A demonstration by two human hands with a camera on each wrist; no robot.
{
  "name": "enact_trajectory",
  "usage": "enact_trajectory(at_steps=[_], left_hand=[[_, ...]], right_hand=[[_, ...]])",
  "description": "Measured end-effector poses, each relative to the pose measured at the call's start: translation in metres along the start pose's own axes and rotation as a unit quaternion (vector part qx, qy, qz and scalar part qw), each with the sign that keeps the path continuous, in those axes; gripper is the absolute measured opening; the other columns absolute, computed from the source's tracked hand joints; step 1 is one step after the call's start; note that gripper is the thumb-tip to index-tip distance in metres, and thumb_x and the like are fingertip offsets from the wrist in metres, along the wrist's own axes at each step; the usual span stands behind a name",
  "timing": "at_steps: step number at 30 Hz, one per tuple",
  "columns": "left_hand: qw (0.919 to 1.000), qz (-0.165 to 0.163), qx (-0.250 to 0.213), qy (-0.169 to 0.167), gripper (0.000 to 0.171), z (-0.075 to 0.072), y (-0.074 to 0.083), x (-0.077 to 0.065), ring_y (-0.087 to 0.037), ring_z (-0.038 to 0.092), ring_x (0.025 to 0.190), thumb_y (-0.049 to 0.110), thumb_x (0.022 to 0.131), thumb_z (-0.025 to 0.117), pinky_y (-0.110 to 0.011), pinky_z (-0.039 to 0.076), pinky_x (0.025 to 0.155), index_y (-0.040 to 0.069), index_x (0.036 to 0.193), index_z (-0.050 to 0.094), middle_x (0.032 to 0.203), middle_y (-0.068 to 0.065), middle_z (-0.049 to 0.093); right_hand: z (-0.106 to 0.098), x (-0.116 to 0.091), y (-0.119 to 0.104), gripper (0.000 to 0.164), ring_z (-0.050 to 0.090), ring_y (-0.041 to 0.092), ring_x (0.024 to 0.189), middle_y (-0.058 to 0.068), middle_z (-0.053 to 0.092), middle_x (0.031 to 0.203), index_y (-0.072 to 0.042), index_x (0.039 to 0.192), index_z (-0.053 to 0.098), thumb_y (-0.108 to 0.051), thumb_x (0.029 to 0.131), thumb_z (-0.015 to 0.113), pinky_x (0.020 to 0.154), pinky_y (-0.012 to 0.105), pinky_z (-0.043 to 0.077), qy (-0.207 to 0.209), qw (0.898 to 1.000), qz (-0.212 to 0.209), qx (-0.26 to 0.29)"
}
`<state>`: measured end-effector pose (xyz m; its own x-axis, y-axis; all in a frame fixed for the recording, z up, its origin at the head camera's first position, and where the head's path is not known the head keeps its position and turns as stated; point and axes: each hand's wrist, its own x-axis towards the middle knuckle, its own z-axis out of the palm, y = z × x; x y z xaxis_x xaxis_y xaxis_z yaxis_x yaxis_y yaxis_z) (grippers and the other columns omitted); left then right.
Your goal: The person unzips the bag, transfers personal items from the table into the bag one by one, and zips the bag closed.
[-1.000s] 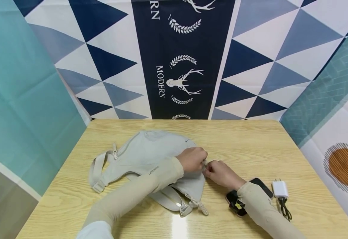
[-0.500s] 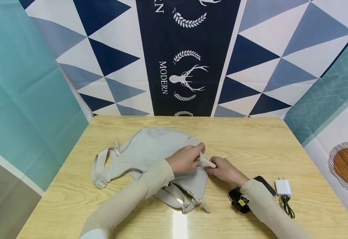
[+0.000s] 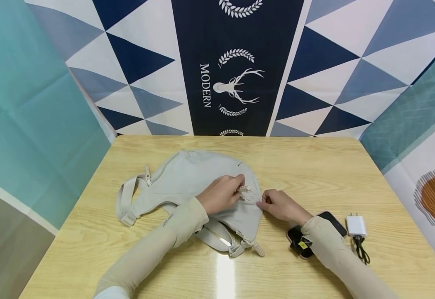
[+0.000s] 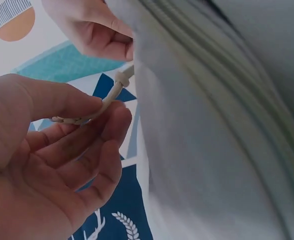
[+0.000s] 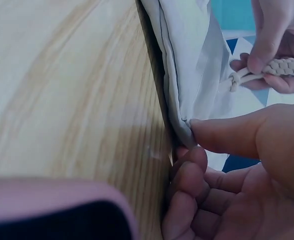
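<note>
While the left hand (image 3: 221, 194) pinched a cream braided-cord zipper pull (image 5: 289, 66) between thumb and forefinger, other fingers loosely bent, the right hand (image 3: 280, 204) had the edge of a pale grey fabric bag (image 3: 195, 174) nipped between thumb and fingertips. So yeah, both grips were pinches, and they sat pretty near each other at the bag's right-hand end. The bag itself lay on a light wood-grain table (image 3: 307, 166), a bit left of centre, with a flat grey webbing strap (image 3: 122, 203) looping off its left end. Down at the near right corner, a second braided pull (image 3: 257, 249) stuck out. Over on the right, a black-screened phone with a pinkish rim (image 3: 331, 220) was partly hidden by the right wrist, and just beside it was a white plug-in charger block (image 3: 356, 226) with a bundled black cable (image 3: 360, 250).
</note>
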<state>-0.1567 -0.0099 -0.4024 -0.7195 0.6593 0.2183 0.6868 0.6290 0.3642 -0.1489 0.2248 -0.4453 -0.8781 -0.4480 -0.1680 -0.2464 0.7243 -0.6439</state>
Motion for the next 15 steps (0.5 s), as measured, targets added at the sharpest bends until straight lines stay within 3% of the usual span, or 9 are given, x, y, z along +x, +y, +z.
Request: enact_trajectory(at_steps=[15], left_hand=[[0.9997, 0.004, -0.024, 0.01, 0.02, -0.007, -0.012, -0.015, -0.009, 0.045, 0.06, -0.004, 0.085, 0.061, -0.022, 0.039, 0.058, 0.012, 0.082, 0.048, 0.063, 0.005, 0.044]], right_hand=[[0.0, 0.0, -0.001, 0.024, 0.042, 0.014, 0.055, -0.001, 0.048, 0.064, -0.009, 0.08, 0.056, -0.022, 0.1, 0.06, 0.055, 0.027, 0.035, 0.002, 1.0, -0.004, -0.007]])
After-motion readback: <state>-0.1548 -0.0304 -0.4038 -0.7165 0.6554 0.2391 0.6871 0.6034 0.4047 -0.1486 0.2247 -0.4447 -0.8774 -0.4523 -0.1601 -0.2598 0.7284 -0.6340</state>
